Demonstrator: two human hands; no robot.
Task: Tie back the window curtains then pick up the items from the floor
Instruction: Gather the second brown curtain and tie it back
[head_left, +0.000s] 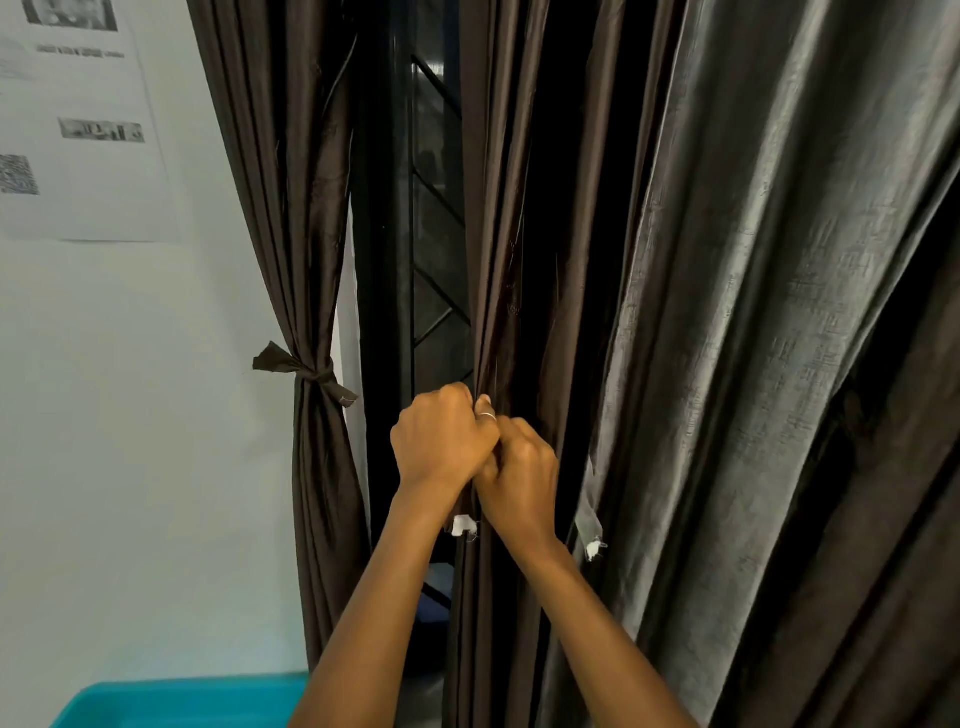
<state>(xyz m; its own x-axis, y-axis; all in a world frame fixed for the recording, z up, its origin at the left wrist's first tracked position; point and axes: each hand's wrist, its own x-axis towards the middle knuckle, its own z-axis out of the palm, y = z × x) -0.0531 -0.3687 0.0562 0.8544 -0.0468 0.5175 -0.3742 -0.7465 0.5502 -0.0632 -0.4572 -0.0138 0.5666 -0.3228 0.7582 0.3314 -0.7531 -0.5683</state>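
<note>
At window centre, mid-height: dark curtain panel (498, 260), bunched and gripped by curled fingers of left hand (441, 441) and right hand (519, 478), pressed together at knuckles. Likely soft, light, slippery fabric. Hold gathered folds tightly beside white-tipped tie strip (464, 525); cinch firmly.

A pale wall (130, 415) has 1 printed paper (78, 130) on it. The window (431, 208) is dark. A blue-green tub (182, 701) sits low.
</note>
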